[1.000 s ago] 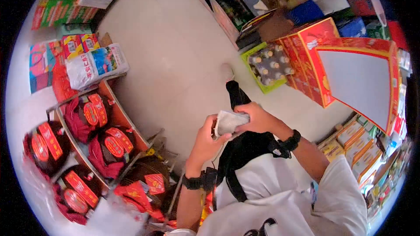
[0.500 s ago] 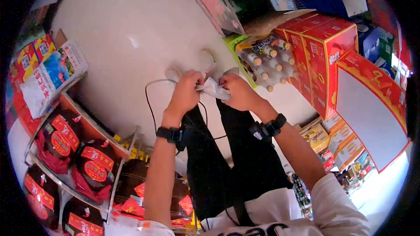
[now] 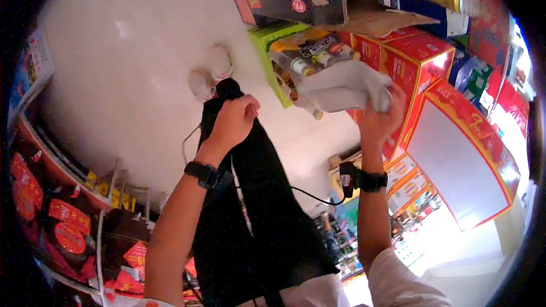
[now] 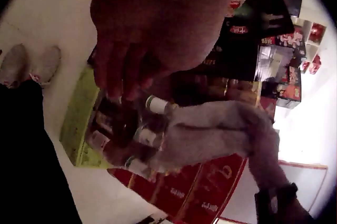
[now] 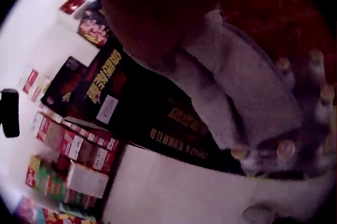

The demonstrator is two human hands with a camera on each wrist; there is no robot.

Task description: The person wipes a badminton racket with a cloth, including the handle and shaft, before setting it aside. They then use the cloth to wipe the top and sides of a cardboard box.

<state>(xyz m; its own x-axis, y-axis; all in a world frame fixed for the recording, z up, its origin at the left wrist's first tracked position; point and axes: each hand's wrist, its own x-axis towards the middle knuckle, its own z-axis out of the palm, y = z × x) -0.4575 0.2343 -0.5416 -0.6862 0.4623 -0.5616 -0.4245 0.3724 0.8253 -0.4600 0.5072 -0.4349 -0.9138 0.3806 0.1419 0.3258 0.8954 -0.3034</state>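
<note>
Where red cartons (image 3: 416, 51) flank bottles (image 3: 298, 67), cloth (image 3: 338, 84) points leftward

Its long axis runs from the right grip (image 3: 380, 118), clasped round one end, toward the bottles; the left grip (image 3: 232, 120), farther off, curls loosely, holding nothing.

Pale cloth (image 3: 338, 79) — creased, held up.

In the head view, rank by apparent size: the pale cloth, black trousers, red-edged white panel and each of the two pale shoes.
1. Black trousers
2. Red-edged white panel
3. Pale cloth
4. Pale shoes: they look about alike, so I don't rank one above the other.
</note>
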